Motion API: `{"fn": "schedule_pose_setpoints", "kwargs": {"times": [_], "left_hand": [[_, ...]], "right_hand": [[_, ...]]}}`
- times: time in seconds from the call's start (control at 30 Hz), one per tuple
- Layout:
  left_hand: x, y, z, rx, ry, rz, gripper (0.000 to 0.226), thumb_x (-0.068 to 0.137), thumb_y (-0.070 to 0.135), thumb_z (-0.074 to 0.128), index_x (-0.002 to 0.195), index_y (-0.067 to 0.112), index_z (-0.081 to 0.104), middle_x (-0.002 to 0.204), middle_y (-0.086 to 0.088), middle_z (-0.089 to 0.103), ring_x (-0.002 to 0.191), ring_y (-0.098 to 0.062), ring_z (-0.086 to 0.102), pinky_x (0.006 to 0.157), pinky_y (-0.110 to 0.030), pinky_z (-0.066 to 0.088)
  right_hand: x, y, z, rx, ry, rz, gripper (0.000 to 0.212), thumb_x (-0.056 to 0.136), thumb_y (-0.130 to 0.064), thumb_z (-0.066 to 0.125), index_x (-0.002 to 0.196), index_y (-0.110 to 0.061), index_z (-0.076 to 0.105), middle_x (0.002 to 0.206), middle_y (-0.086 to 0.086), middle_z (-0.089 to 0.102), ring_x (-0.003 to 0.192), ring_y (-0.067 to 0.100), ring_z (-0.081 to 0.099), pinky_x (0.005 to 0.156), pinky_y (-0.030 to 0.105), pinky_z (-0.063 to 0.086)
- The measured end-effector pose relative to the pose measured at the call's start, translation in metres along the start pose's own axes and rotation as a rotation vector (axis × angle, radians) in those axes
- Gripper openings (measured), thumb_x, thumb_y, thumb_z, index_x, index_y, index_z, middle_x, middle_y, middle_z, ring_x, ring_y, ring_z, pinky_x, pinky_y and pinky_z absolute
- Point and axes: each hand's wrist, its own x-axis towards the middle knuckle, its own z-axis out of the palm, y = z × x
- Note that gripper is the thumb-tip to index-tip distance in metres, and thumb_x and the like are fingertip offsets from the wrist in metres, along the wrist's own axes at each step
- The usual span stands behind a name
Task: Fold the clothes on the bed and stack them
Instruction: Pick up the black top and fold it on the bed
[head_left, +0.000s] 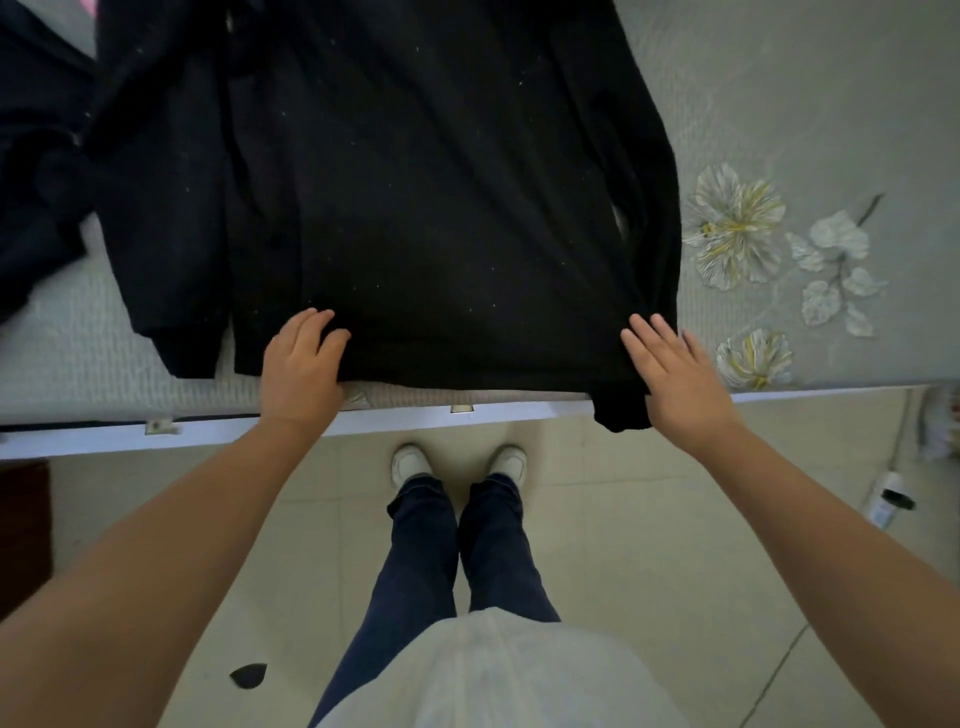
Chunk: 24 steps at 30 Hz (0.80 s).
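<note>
No legible text or labels anywhere.

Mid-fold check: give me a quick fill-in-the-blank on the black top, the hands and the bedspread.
1. The black top lies spread flat on the ____.
2. Both hands, the left hand and the right hand, rest at the top's ____ edge, nearest the person.
3. The bedspread is printed with ____ to the right of the top.
4. A sleeve cuff hangs over the bed's edge beside the ____ hand.

Missing words: bed; bottom; flowers; right

Bare forearms, pale grey top (493, 675), dark navy jeans (452, 545), white sneakers (410, 465)
</note>
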Motion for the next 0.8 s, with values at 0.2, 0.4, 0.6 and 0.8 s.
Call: {"fn": "schedule_pose_setpoints", "kwargs": {"times": [0.2,0.4,0.6,0.8], "left_hand": [[0.006,-0.010,-0.002,-0.068,-0.085,-0.168,0.068,0.069,-0.016,0.065,0.132,-0.007,0.041,0.134,-0.027,0.044,0.124,-0.041,0.041,0.104,-0.046,0.033],[-0.003,-0.024,-0.017,0.221,-0.251,0.015,0.044,0.056,-0.023,0.066,0.099,-0.013,0.062,0.087,-0.030,0.059,0.077,-0.046,0.054,0.054,-0.043,0.044],[-0.032,-0.065,-0.031,0.607,-0.385,0.005,0.060,0.086,0.008,0.053,0.140,0.012,0.029,0.115,-0.010,0.048,0.098,-0.025,0.048,0.065,-0.029,0.041],[-0.054,-0.054,-0.016,0.632,-0.523,-0.100,0.080,0.090,0.013,0.044,0.145,0.024,-0.012,0.126,-0.008,0.038,0.110,-0.024,0.041,0.080,-0.030,0.039]], "right_hand": [[0.002,0.018,0.002,-0.150,-0.045,0.124,0.068,0.090,-0.003,0.036,0.147,-0.017,0.002,0.156,0.000,-0.006,0.143,0.020,-0.009,0.114,0.038,-0.007],[0.011,-0.008,0.009,-0.384,-0.170,0.139,0.054,0.098,-0.014,0.022,0.147,-0.013,-0.001,0.155,0.003,-0.010,0.142,0.023,-0.013,0.113,0.046,-0.007],[0.006,-0.034,0.023,-0.397,-0.151,0.037,0.055,0.097,-0.015,0.024,0.147,-0.013,0.001,0.156,0.005,-0.005,0.143,0.022,-0.008,0.113,0.043,-0.009],[-0.013,-0.047,0.051,-0.336,-0.231,0.016,0.063,0.095,-0.009,0.025,0.144,-0.009,-0.014,0.153,0.009,-0.021,0.141,0.025,-0.015,0.114,0.043,-0.004]]}}
